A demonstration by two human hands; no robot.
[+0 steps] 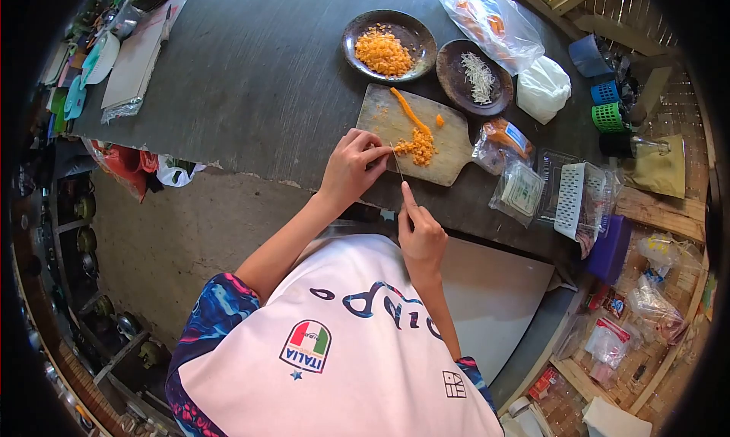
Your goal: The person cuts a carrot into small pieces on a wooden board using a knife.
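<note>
My right hand (423, 235) grips a knife (398, 163) by its handle, index finger stretched along it, the thin blade pointing away from me. Beside the blade, at the left edge of a wooden cutting board (456, 144), the fingers of my left hand (356, 162) are pinched together; what lies between them is hidden. Finely diced carrot (418, 148) is heaped just right of the blade. A long carrot strip (409, 109) runs from the heap toward the board's far edge, and a small carrot chunk (439, 120) lies apart from it.
Behind the board are a dark plate (424, 38) of diced carrot and a brown plate (447, 63) with thin white shreds. Plastic bags (544, 87), packets (521, 190) and a white basket (569, 200) stand to the right. Papers (133, 76) lie far left on the dark table (251, 72).
</note>
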